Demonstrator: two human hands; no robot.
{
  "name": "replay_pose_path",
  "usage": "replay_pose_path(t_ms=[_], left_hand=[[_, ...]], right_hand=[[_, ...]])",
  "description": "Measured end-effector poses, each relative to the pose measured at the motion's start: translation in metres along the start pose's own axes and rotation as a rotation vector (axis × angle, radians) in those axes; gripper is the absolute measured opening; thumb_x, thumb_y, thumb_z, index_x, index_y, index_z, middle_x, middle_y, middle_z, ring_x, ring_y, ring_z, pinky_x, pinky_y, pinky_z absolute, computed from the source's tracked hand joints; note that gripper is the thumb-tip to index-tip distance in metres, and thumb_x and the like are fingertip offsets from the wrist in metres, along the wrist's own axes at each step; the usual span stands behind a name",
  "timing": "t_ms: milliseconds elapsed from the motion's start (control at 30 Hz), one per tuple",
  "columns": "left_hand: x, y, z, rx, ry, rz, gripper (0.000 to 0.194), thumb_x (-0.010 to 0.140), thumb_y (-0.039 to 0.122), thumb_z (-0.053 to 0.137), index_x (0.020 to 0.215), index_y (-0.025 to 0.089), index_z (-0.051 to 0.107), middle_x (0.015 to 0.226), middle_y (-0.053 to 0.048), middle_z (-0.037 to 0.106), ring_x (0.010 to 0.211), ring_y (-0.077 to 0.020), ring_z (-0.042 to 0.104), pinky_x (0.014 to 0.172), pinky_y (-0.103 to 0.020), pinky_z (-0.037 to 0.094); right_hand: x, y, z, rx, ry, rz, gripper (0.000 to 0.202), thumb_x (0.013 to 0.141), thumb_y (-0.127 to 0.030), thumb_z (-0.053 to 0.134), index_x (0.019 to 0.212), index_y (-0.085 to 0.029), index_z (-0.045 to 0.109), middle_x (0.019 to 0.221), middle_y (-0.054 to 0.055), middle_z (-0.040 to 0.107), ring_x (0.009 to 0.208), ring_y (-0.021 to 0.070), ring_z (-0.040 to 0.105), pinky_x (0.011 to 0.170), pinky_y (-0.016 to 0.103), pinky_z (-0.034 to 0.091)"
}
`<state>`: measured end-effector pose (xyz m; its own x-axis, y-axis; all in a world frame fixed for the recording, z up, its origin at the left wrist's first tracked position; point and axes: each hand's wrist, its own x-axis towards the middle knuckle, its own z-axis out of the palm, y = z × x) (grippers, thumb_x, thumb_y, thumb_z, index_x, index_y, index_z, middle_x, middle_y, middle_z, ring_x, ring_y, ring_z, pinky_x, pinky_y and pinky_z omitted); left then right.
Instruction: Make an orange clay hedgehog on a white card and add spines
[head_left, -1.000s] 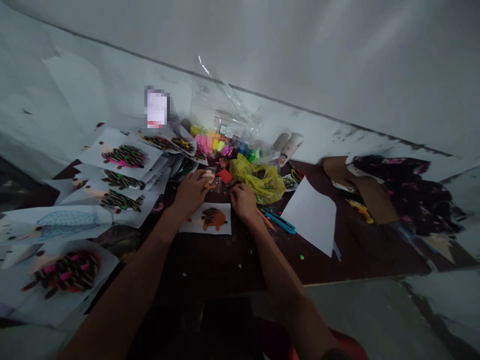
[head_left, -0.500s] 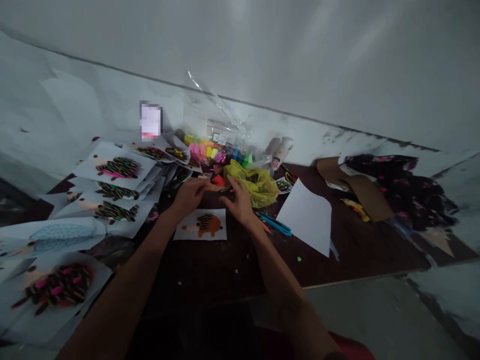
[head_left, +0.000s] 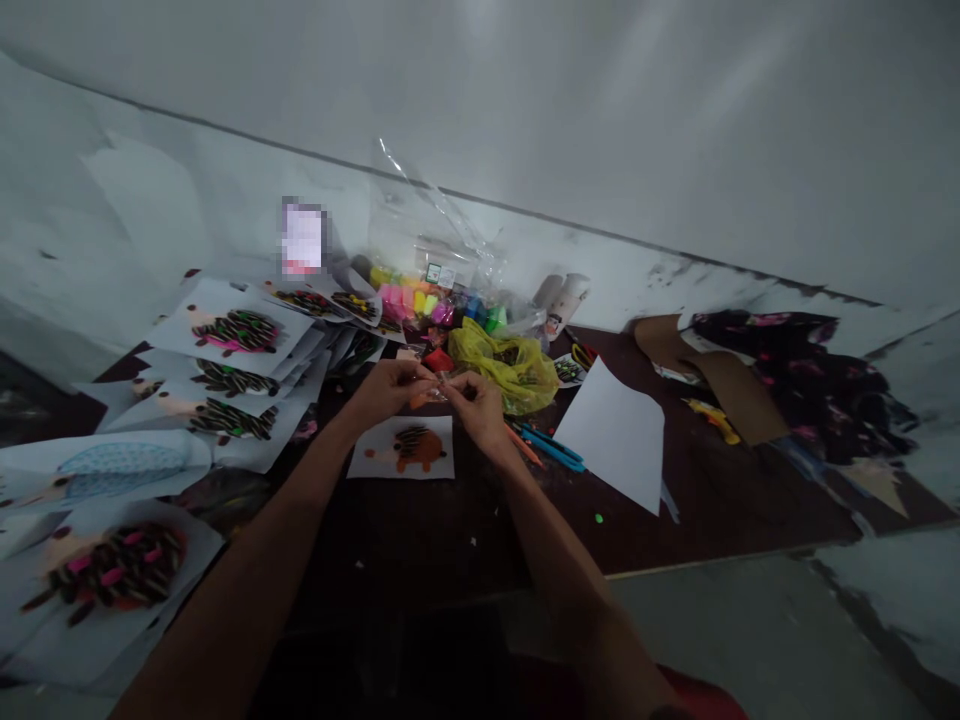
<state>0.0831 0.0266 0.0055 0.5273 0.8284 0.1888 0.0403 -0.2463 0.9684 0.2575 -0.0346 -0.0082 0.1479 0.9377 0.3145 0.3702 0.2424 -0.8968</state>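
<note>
My left hand [head_left: 391, 388] and my right hand [head_left: 477, 408] meet above the table, fingertips pinched on a small clear plastic wrapper [head_left: 430, 394] with something orange in it. Just below them lies a white card [head_left: 364, 466] bearing a hedgehog [head_left: 420, 450] with an orange body and dark striped seed-like spines. Close behind the fingers are a red piece [head_left: 438, 360] and a yellow plastic bag [head_left: 517, 375] with dark seeds inside. Blue-handled scissors [head_left: 551, 448] and an orange pencil-like stick [head_left: 525, 445] lie right of my right hand.
Stacked hedgehog pictures [head_left: 232, 330] cover the left side. A clear bag of coloured clay [head_left: 431, 300] leans at the wall by a paper cup [head_left: 566, 300]. White paper [head_left: 619, 430], brown cardboard [head_left: 735, 385] and dark cloth [head_left: 795, 370] lie on the right.
My hands have come closer together, and the right fingers, spread before, now pinch the wrapper. The wrapper has shifted slightly down toward the card.
</note>
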Motion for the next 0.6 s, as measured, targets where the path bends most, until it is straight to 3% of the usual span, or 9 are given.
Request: replay_pose_path(t_ms=[133,333,600], left_hand=[[-0.003,0.003,-0.004,-0.041,-0.040,-0.051,0.036,0.070,0.044,0.076,0.087,0.013,0.078,0.088,-0.009,0.077,0.076,-0.0202,0.068,0.068,-0.029,0.051],[-0.002,0.008,-0.003,0.038,-0.027,-0.005,0.029,0.071,0.042,0.072,0.075,0.014,0.075,0.074,-0.005,0.073,0.071,-0.0190,0.066,0.066,-0.027,0.049],[-0.006,0.002,-0.004,0.057,-0.040,-0.033,0.033,0.071,0.047,0.073,0.069,0.015,0.065,0.064,0.000,0.065,0.061,-0.0143,0.058,0.056,-0.023,0.043]], right_hand=[[-0.001,-0.004,0.000,0.023,-0.055,-0.030,0.029,0.084,-0.046,0.063,0.074,-0.019,0.065,0.071,0.000,0.062,0.067,0.0154,0.054,0.065,0.027,0.042],[-0.005,-0.014,-0.001,0.051,-0.139,-0.081,0.026,0.090,-0.042,0.055,0.081,-0.021,0.064,0.078,0.001,0.064,0.073,0.0163,0.057,0.070,0.027,0.045],[-0.007,-0.011,0.002,-0.098,-0.071,-0.061,0.025,0.092,-0.041,0.052,0.077,-0.022,0.059,0.073,0.001,0.064,0.069,0.0166,0.057,0.068,0.028,0.045]])
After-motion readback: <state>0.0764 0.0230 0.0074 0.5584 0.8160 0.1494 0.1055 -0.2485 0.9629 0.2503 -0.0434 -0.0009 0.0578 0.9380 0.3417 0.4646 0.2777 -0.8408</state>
